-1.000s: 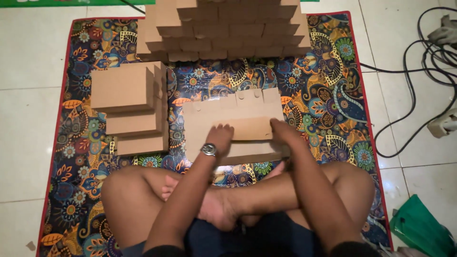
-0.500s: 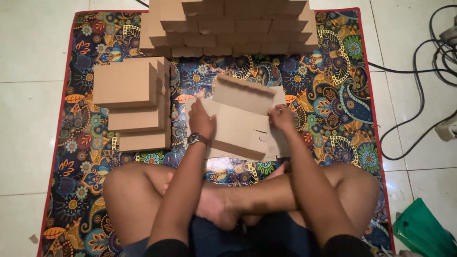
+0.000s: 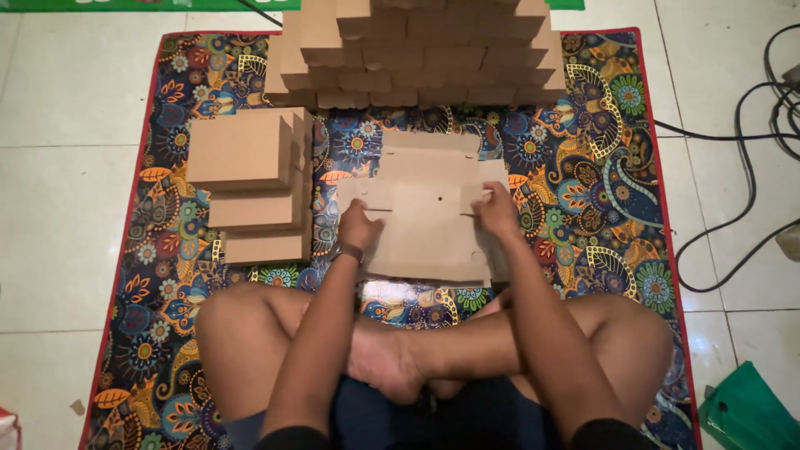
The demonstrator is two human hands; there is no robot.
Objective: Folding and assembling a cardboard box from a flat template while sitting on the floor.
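A flat, unfolded brown cardboard box blank [image 3: 425, 212] lies on the patterned rug [image 3: 583, 167] in front of my crossed legs. My left hand [image 3: 358, 227], with a watch on its wrist, presses on the blank's left side flap. On the right side flap, near a slot, rests my right hand [image 3: 497, 208]. Both hands lie on the cardboard with fingers bent.
Stacks of finished brown boxes [image 3: 250, 187] stand to the left of the blank. A big pile of folded boxes [image 3: 417, 50] fills the back of the rug. Black cables [image 3: 733, 167] run over the white tiles at right. A green bag [image 3: 750, 412] lies bottom right.
The cardboard blank was lifted and turned half a second ago; now it lies flat on the rug again, spread wider, with both hands pressing its side flaps.
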